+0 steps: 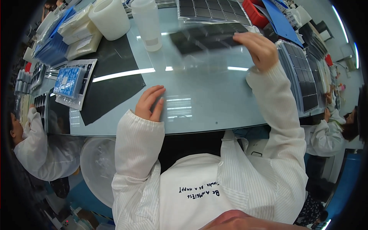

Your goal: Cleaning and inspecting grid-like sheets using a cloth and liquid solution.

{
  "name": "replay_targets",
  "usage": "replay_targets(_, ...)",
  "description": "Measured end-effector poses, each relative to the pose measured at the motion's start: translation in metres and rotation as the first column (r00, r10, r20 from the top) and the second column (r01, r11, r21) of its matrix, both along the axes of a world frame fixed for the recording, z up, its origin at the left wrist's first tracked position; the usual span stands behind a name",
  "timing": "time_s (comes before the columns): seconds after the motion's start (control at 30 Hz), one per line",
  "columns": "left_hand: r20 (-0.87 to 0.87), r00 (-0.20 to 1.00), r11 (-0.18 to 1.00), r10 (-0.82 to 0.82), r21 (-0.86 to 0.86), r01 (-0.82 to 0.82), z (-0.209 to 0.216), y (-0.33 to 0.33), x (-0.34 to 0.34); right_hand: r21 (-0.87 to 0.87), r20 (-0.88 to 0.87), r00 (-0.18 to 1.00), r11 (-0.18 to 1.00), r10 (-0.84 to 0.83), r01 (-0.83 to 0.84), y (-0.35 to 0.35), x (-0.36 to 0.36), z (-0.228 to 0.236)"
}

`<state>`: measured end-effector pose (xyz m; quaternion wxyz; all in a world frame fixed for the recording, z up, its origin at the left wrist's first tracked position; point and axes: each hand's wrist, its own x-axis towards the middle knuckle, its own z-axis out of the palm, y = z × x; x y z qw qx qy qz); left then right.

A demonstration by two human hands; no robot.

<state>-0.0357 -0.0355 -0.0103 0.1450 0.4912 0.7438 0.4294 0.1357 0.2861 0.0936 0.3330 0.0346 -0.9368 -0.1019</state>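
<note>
My right hand [260, 49] pinches the right end of a dark sheet [207, 38] divided into rectangular panels. The sheet is tilted above the far part of the glass-topped table [207, 90], its left end smeared by motion. Nearer the front edge, my left hand [150, 103] rests on the glass, fingers stretched out and holding nothing. Beyond the sheet lies a stack of similar dark panelled sheets [214, 10] in clear wrapping. Another panelled stack [301, 73] is to the right of my right forearm.
A translucent bottle [147, 27] and white roll [110, 19] stand at the back left. A blue pack [69, 82] lies beside a black mat [115, 82]. A red bin [255, 14] is at the back right. Co-workers sit at both sides; a white bucket [97, 168] stands below left.
</note>
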Motion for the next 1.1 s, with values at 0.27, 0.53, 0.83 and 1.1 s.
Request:
replay_targets(0.27, 0.376, 0.927, 1.000, 0.001, 0.004, -0.003, 0.008, 0.002, 0.001, 0.121, 0.103, 0.991, 0.988, 0.088, -0.100, -0.110, 0.049, 0.010)
replay_targets(0.53, 0.762, 0.648, 0.971, 0.019, 0.141, -0.194, -0.001, 0.030, 0.024, 0.139, -0.056, 0.991, 0.984, 0.120, -0.112, -0.131, 0.069, -0.009)
replay_targets(0.83, 0.800, 0.598, 0.963, -0.057, 0.201, -0.177, 0.006, 0.018, 0.021, 0.101, -0.182, 0.983, 0.995, 0.000, 0.019, -0.116, 0.094, -0.037)
replay_targets(1.1, 0.641, 0.764, 0.935, 0.065, 0.228, -0.271, 0.026, 0.006, 0.029, -0.343, -0.224, 0.955, 0.933, -0.196, 0.111, -0.121, 0.091, -0.077)
